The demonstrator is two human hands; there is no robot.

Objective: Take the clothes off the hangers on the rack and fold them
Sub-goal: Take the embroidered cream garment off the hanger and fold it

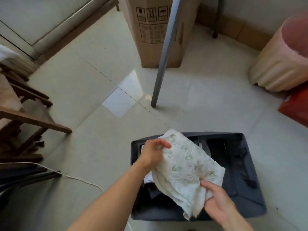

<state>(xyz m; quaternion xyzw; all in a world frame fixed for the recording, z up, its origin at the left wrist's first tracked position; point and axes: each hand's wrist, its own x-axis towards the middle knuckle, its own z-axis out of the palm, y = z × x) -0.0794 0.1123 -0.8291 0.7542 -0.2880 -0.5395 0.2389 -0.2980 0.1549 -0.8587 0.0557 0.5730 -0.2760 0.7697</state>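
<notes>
Both sets of my fingers (162,145) are curled on the folded white garment (185,165): left hand (154,153) pinches its far corner, right hand (215,200) grips the near edge, above the dark basket (253,189). Light, soft, floppy, I judge; corners hold best. Beyond, on the floor, stand a grey pole (165,52) and cardboard box (150,39), well apart.
</notes>
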